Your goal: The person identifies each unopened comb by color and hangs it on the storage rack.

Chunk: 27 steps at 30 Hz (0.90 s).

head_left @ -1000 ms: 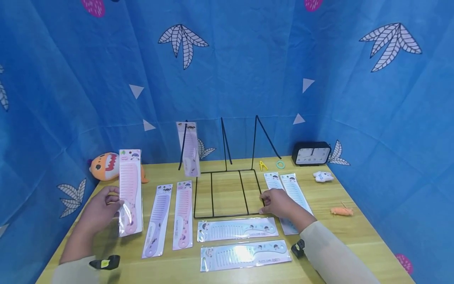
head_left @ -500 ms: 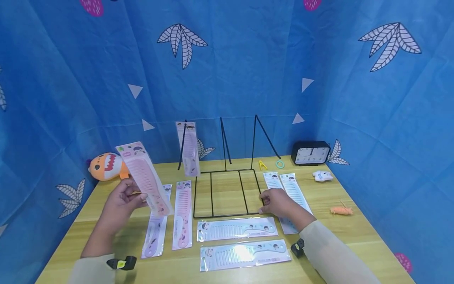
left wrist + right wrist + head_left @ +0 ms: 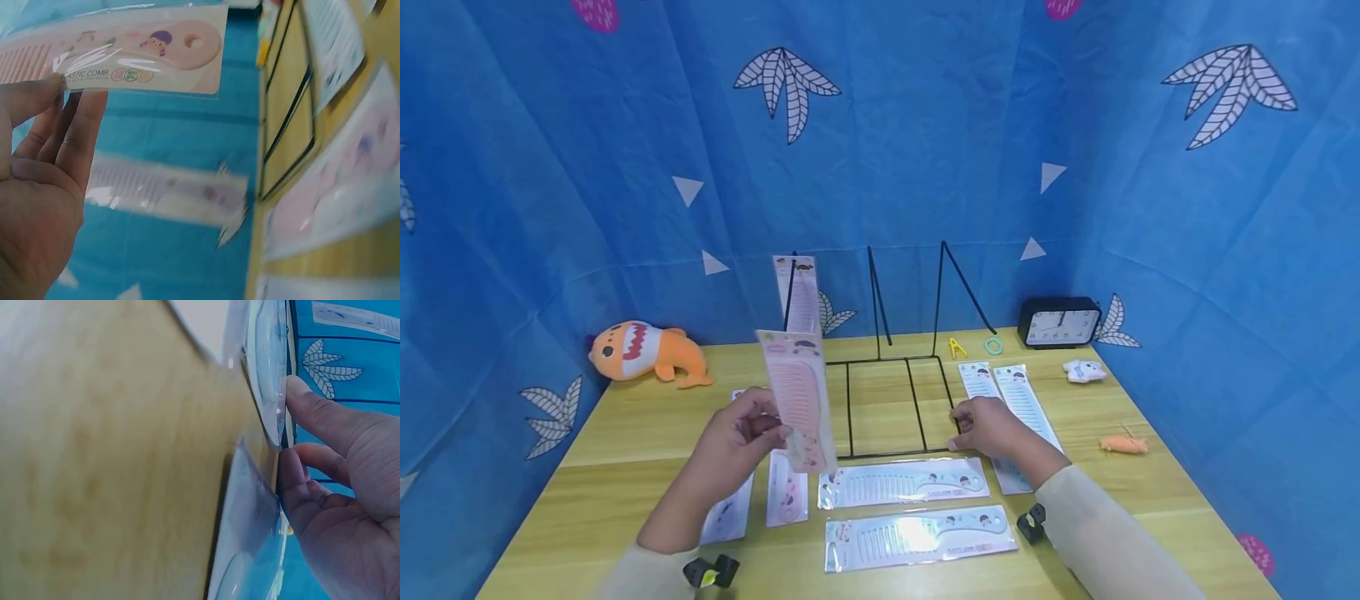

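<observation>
My left hand [image 3: 733, 442] pinches a packaged pink comb [image 3: 799, 396] between thumb and fingers, upright above the table. In the left wrist view the pack [image 3: 150, 53] shows its handle end and printed label. Behind it, a packaged purple comb [image 3: 806, 287] hangs on the left hook of a black wire display rack [image 3: 917, 404]; its lower part is hidden in the head view. My right hand [image 3: 988, 429] grips the rack's base near the front right corner. The middle and right hooks [image 3: 958, 271] carry nothing.
Packaged purple [image 3: 726, 517] and pink [image 3: 787, 500] combs lie left of the rack, blue ones in front [image 3: 917, 537] and at right [image 3: 1026, 404]. An orange plush shark [image 3: 647, 350], a clock [image 3: 1060, 323], a yellow clip [image 3: 956, 348] and small toys stand around.
My left hand has carried the pink comb from the left side rightward, close in front of the hanging purple comb; it tilted on the way. The right hand stays at the rack's base.
</observation>
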{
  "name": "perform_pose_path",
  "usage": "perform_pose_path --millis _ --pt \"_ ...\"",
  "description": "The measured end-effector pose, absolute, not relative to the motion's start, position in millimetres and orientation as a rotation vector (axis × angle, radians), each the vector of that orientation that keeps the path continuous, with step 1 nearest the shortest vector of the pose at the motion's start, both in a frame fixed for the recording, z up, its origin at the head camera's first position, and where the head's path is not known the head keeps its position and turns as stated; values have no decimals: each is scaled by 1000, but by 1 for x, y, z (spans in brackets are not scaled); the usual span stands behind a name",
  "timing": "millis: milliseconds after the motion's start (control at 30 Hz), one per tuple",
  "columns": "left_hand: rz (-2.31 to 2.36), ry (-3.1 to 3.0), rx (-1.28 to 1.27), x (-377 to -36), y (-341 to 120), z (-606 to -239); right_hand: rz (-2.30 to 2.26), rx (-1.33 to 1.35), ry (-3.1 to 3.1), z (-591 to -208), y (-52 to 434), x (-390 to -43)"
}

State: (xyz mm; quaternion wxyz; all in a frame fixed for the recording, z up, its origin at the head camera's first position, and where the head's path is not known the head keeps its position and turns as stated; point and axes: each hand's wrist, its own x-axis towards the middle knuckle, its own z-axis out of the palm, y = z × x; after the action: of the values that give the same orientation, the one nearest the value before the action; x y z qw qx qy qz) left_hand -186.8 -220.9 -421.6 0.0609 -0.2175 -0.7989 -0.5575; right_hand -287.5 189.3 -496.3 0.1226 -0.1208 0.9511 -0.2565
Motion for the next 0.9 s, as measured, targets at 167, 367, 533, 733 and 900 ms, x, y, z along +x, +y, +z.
perform_pose_path --millis 167,367,533,733,900 --pt "-1732 -2490 -676 -198 -187 -434 -752 -351 2768 -496 191 -289" --pt "-1678 -2597 -682 -212 -161 -441 -760 -370 2765 -498 192 -289" --pt "-1641 -2622 -671 -222 -147 -444 -782 -370 2769 -500 192 -289" --pt "-1636 -2661 -581 -227 -139 -450 -785 -364 2769 -501 191 -289" --pt "-1595 -2678 -561 -229 -135 -452 -765 -359 2778 -500 191 -289"
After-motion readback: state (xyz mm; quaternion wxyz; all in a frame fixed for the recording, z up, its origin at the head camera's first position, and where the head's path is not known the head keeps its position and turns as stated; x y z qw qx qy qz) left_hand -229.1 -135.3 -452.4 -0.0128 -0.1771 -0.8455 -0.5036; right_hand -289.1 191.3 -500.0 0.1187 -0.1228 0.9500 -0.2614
